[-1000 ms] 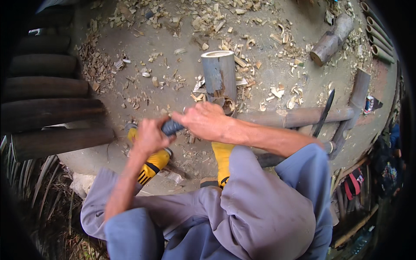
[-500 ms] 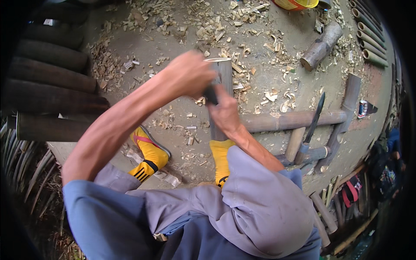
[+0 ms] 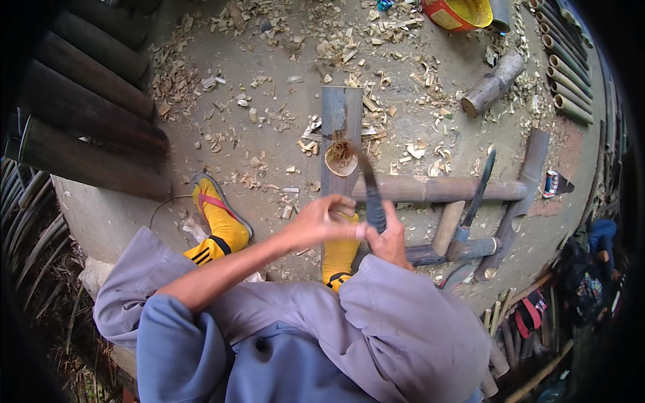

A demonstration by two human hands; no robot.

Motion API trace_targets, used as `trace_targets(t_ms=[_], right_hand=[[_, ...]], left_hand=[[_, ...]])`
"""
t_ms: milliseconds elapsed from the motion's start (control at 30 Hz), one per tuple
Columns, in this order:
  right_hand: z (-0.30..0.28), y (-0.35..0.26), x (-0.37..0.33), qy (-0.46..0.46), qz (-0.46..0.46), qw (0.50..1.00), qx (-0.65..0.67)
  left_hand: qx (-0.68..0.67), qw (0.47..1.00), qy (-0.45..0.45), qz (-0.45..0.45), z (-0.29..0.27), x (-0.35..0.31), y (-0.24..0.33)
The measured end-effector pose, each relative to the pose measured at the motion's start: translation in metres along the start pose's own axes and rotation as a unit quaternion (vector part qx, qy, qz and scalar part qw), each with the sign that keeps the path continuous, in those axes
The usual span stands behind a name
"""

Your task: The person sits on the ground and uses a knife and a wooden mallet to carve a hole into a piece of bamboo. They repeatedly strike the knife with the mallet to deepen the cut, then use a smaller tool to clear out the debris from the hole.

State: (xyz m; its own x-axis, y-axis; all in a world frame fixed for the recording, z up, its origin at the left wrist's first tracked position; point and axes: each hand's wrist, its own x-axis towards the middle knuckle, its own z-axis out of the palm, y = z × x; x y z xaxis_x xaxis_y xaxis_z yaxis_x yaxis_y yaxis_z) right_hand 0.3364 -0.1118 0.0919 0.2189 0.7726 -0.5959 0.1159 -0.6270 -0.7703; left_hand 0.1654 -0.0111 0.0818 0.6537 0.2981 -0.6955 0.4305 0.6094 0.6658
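Observation:
My right hand (image 3: 388, 240) is closed around the handle of a curved knife (image 3: 373, 205), whose dark blade points up and away from me. Just left of it, my left hand (image 3: 321, 223) is empty, fingers curved and apart, slightly blurred, its thumb close to my right hand. Beyond both hands lies a thick bamboo pole (image 3: 341, 111) with a round, pale-edged hole (image 3: 341, 160) cut in its side. Brown fibres show in the hole, and the knife's tip is beside it. My yellow-socked foot (image 3: 341, 245) is at the pole's near end.
A bamboo crosspiece (image 3: 440, 189) runs right to another pole (image 3: 534, 158). A long knife (image 3: 481, 191) and a short wooden piece (image 3: 447, 228) rest against a lower bar. Chips litter the ground around a log (image 3: 494, 84), a bucket (image 3: 457, 15) and a can (image 3: 551, 183). Dark bamboo (image 3: 94, 154) lies left.
Both hands have drawn back toward me from over the pole, uncovering the hole. My left hand has come off the knife handle; my right hand still holds it.

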Motion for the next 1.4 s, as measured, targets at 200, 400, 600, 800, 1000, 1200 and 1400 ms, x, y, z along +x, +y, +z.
trace_targets(t_ms=[200,400,600,800,1000,1200,1400], right_hand=[[-0.01,0.028,0.027,0.05,-0.042,0.964,-0.258],[-0.061,-0.058,0.086,-0.109,-0.058,0.832,-0.54],[-0.03,-0.104,0.145,-0.138,-0.383,0.585,-0.701],[-0.045,-0.069,0.11,-0.044,-0.322,0.735,-0.596],[-0.035,-0.041,0.039,-0.013,0.125,0.935,-0.332],[-0.042,-0.12,0.087,-0.132,0.025,0.809,-0.572],[-0.042,-0.104,0.124,-0.097,-0.443,0.594,-0.664]], left_hand=[[-0.268,0.948,0.065,-0.157,0.013,0.103,0.006],[-0.492,0.868,0.053,-0.044,0.01,0.099,0.015],[-0.797,0.594,0.002,0.107,0.022,0.094,-0.013],[-0.672,0.738,0.051,-0.018,0.007,0.088,-0.001],[-0.306,0.932,0.012,-0.194,0.003,0.102,0.041],[-0.544,0.834,-0.036,-0.082,-0.011,0.093,0.021],[-0.749,0.656,-0.041,0.088,0.02,0.083,-0.008]])
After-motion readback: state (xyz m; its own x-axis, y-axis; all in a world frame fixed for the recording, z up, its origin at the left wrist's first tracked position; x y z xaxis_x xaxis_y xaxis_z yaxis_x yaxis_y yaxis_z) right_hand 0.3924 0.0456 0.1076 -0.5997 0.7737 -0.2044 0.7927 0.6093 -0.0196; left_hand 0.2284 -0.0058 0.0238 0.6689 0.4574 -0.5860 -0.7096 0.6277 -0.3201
